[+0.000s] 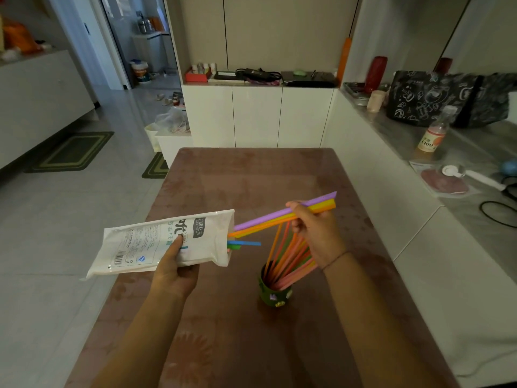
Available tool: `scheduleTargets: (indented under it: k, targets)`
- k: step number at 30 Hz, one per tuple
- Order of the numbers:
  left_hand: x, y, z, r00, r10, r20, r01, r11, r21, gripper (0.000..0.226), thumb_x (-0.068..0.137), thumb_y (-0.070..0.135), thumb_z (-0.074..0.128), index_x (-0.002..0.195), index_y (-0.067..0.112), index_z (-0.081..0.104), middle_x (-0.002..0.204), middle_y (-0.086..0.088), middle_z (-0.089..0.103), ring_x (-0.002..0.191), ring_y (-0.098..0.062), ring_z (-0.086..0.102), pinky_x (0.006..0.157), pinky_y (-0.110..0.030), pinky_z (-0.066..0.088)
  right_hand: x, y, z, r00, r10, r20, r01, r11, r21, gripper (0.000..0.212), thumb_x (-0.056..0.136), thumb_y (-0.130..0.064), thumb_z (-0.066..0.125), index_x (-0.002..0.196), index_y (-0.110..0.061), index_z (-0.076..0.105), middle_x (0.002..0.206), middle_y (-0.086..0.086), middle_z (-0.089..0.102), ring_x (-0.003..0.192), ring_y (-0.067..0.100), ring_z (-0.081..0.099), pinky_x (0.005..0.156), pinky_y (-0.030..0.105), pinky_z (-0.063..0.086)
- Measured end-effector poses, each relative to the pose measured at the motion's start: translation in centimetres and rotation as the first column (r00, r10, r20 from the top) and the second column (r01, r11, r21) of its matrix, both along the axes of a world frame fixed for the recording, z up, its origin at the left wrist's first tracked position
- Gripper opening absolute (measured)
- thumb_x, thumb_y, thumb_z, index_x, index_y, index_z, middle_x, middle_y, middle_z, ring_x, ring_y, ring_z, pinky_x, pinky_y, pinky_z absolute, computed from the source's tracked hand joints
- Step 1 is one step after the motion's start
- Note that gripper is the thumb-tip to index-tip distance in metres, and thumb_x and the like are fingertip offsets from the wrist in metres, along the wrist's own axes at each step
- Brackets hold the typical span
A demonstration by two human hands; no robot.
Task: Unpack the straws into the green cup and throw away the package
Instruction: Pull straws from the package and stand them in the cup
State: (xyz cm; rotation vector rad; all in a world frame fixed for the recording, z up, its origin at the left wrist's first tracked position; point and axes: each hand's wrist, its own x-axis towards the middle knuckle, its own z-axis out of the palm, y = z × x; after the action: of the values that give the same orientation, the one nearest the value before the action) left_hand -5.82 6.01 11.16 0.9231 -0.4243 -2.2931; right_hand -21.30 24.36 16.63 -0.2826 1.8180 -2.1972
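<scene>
Two bare hands work above a brown rectangular table (223, 345). Left hand (174, 271) raised, thumb pressed on top of a white printed plastic straw package (165, 242), fingers beneath; package lies near-horizontal, open end facing right. Right hand (314, 235) closed around a small bundle of purple, yellow and orange straws (279, 215), their far ends still inside the package mouth. A blue straw (246, 243) pokes from the opening. Small green cup (275, 294) stands upright on the table below the right hand, holding many straws fanned to the right. White cabinets (257, 116) behind; grey tiled floor (56, 233) left.
</scene>
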Motion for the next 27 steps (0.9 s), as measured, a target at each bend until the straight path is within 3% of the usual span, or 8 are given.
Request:
scheduleTargets:
  k: [7,11,15,18,19,21,25,27]
  targets:
    - [0.8,-1.6,-1.4,0.998,0.039,0.049,-0.041,0.998,0.037,0.029,0.084,0.009,0.068,0.108,0.02,0.057,0.107,-0.001,0.071,0.071,-0.013,0.074,0.063,-0.032,0.061,-2.7,3.9,1.8,0.981,0.033,-0.191,0.013,0.972,0.235,0.009,0.082,-0.005,0.063,0.076,-0.006,0.069,0.038,-0.004,0.055,0.036,0.004,0.049,0.04,0.015,0.043]
    - [0.7,-1.4,-1.8,0.998,0.039,0.056,-0.041,0.998,0.047,0.034,0.083,0.009,0.07,0.113,0.02,0.059,0.105,0.0,0.072,0.072,-0.012,0.074,0.065,-0.032,0.061,-3.4,5.4,2.4,0.95,0.086,-0.3,0.059,0.895,0.443,0.01,0.082,-0.011,0.065,0.083,-0.003,0.071,0.052,0.007,0.057,0.046,0.012,0.052,0.053,0.024,0.046]
    - [0.2,-1.0,-1.9,0.997,0.031,0.064,-0.033,0.999,0.033,0.039,0.084,0.009,0.069,0.119,0.02,0.056,0.105,0.0,0.071,0.072,-0.012,0.073,0.063,-0.032,0.061,-3.4,5.5,2.2,0.913,0.199,-0.356,0.047,0.816,0.577,0.012,0.082,-0.012,0.065,0.086,-0.003,0.071,0.053,0.002,0.058,0.043,-0.002,0.054,0.05,0.012,0.043]
    - [0.0,-0.8,-2.0,0.997,0.026,0.068,-0.028,0.999,0.025,0.043,0.084,0.009,0.068,0.123,0.021,0.055,0.106,0.0,0.071,0.073,-0.012,0.073,0.062,-0.032,0.061,-3.1,4.8,1.3,0.902,0.276,-0.331,0.009,0.755,0.655,0.028,0.082,-0.016,0.066,0.087,0.012,0.066,0.071,0.031,0.064,0.061,0.027,0.062,0.065,0.035,0.052]
    - [-0.1,-0.8,-2.1,0.997,0.025,0.068,-0.027,0.999,0.024,0.043,0.084,0.009,0.068,0.123,0.021,0.055,0.106,0.0,0.071,0.074,-0.012,0.073,0.062,-0.032,0.061,-3.0,4.6,0.9,0.9,0.305,-0.311,-0.015,0.735,0.678,0.032,0.081,-0.017,0.067,0.088,0.015,0.064,0.08,0.036,0.064,0.071,0.04,0.063,0.07,0.044,0.052]
    - [-0.1,-0.6,-2.2,0.997,0.025,0.069,-0.027,0.999,0.022,0.045,0.084,0.009,0.068,0.125,0.021,0.054,0.106,-0.001,0.071,0.075,-0.012,0.073,0.063,-0.032,0.061,-2.8,4.2,0.3,0.897,0.333,-0.29,-0.046,0.723,0.689,0.029,0.079,-0.015,0.069,0.09,0.011,0.067,0.086,0.034,0.067,0.082,0.043,0.064,0.075,0.05,0.053]
    - [0.0,-0.7,-2.1,0.997,0.032,0.066,-0.033,0.999,0.011,0.046,0.085,0.009,0.067,0.127,0.02,0.054,0.106,-0.001,0.071,0.073,-0.012,0.073,0.061,-0.031,0.061,-3.0,4.1,0.0,0.879,0.293,-0.377,0.025,0.76,0.65,0.009,0.072,-0.014,0.074,0.081,-0.012,0.072,0.076,0.003,0.067,0.071,0.014,0.06,0.063,0.02,0.047]
    - [0.1,-0.7,-2.1,0.998,0.031,0.061,-0.031,0.999,0.008,0.046,0.085,0.009,0.067,0.127,0.02,0.054,0.105,0.0,0.071,0.073,-0.012,0.074,0.059,-0.031,0.06,-3.2,4.1,0.0,0.875,0.274,-0.4,0.058,0.761,0.647,0.009,0.071,-0.017,0.075,0.079,-0.018,0.071,0.072,-0.004,0.063,0.065,0.005,0.054,0.059,0.013,0.04]
